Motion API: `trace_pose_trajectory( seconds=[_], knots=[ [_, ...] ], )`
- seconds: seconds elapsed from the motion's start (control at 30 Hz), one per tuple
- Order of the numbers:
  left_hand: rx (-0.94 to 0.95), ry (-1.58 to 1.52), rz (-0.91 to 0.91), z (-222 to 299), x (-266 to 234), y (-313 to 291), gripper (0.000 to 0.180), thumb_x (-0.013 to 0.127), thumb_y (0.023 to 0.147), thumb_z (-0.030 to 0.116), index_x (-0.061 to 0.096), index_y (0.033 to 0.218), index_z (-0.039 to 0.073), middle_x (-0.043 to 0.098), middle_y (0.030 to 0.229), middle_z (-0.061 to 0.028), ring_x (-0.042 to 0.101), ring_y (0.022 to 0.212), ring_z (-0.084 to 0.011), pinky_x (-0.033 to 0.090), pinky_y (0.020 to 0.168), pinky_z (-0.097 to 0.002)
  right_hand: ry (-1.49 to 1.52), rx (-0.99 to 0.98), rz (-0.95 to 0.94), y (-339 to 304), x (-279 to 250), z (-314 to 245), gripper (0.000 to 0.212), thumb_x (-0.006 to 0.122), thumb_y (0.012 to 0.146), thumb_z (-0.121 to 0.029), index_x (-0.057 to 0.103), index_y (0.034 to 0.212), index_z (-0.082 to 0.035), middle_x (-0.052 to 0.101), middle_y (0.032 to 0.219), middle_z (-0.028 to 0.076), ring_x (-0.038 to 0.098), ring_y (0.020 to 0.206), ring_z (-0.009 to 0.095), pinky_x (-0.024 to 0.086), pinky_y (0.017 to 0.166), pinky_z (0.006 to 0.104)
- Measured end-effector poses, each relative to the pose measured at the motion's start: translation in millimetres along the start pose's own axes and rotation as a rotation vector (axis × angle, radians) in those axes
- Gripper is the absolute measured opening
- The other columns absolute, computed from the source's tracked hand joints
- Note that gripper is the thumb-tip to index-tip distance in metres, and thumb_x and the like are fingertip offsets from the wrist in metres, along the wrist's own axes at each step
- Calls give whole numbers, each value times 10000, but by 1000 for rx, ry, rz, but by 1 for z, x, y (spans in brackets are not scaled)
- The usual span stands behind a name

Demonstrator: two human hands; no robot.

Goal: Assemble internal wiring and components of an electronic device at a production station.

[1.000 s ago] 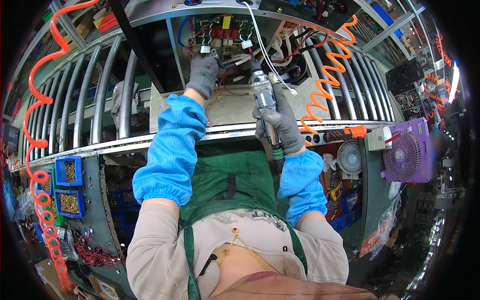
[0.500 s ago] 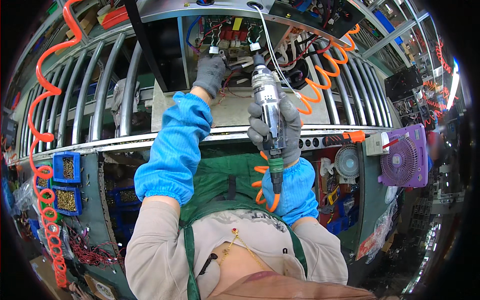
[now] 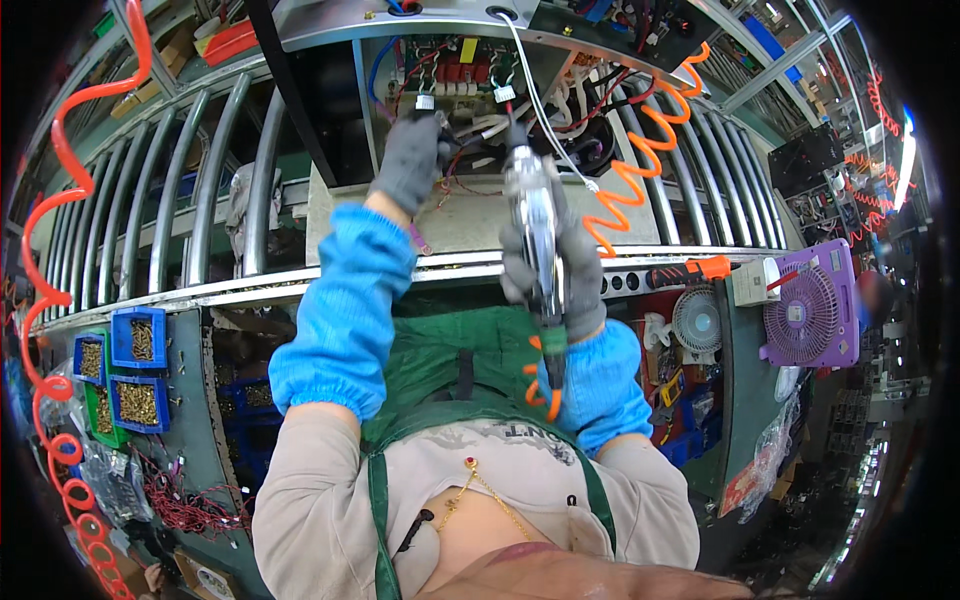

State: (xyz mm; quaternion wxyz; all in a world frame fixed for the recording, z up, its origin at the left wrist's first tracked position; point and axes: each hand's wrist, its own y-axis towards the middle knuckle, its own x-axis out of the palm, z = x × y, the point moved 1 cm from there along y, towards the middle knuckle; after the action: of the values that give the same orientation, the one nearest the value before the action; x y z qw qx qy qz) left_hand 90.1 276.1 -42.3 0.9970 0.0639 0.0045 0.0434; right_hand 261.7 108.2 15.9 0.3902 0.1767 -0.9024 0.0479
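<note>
My right hand (image 3: 580, 268), in a grey glove, grips a silver air screwdriver (image 3: 540, 225) with a green and black tail end. Its tip points away from me into an open metal cabinet (image 3: 330, 110) and is smeared by motion. My gloved left hand (image 3: 408, 160) reaches into the cabinet with bent fingers; what they hold is hidden. Just beyond it hangs a white connector (image 3: 425, 102). Another white connector (image 3: 503, 95) hangs past the screwdriver's tip. Behind them sits a circuit board with red parts (image 3: 465, 73), with loose wires around.
Metal rollers (image 3: 209, 190) flank the cabinet. An orange coiled hose (image 3: 640, 170) hangs at the right, a red coiled hose (image 3: 60, 215) at the left. Blue bins (image 3: 116, 340) hold screws. At right are an orange-handled tool (image 3: 705, 269) and a purple fan (image 3: 845, 300).
The screwdriver and my right hand have shifted slightly and now look blurred. My left hand has drawn a little left and nearer to me. The red hose has swung left.
</note>
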Motion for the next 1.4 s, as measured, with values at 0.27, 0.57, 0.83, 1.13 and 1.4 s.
trace_pose_trajectory(
  seconds=[0.27, 0.57, 0.83, 1.13, 1.4],
  knots=[
    [-454, -735, -256, 10, -17, -55, 164, 572, 936, 192, 560, 982, 35, 598, 804, -51, 532, 625, -66, 426, 430, -153, -133, 201, 78, -51, -18, 20, 1024, 736, 724, -293, 62, 1495, -308, 552, 846, 169, 599, 510, 229, 554, 464, 378],
    [-485, -891, -353, 6, -11, -50, 333, 495, 979, 305, 593, 1062, -2, 525, 751, 1, 411, 560, -18, 333, 408, -132, -415, 311, 146, -57, -4, 13, 1001, 644, 678, -210, 83, 1507, -210, 551, 833, 132, 592, 524, 189, 522, 482, 310],
    [-393, -634, -360, 17, -17, -53, 368, 472, 985, 324, 622, 1072, -1, 507, 720, 29, 415, 579, -10, 325, 425, -143, -345, 311, 181, -59, -3, 14, 970, 621, 687, -116, 103, 1503, -199, 557, 861, 127, 593, 561, 174, 545, 565, 318],
    [-192, -86, -404, 44, -30, -52, 350, 481, 964, 317, 688, 1027, 42, 584, 701, 24, 435, 562, -35, 364, 520, -159, -215, 322, 69, -64, -21, 18, 1085, 751, 654, -306, 78, 1503, -236, 565, 833, 122, 578, 504, 174, 576, 628, 408],
    [-343, -565, -258, 16, -35, -39, 314, 529, 920, 320, 677, 866, 49, 487, 571, 24, 388, 443, -53, 290, 394, -212, -285, 167, 169, -52, -20, 15, 1072, 749, 656, -333, 92, 1499, -246, 567, 811, 139, 581, 507, 185, 575, 553, 380]
  ],
)
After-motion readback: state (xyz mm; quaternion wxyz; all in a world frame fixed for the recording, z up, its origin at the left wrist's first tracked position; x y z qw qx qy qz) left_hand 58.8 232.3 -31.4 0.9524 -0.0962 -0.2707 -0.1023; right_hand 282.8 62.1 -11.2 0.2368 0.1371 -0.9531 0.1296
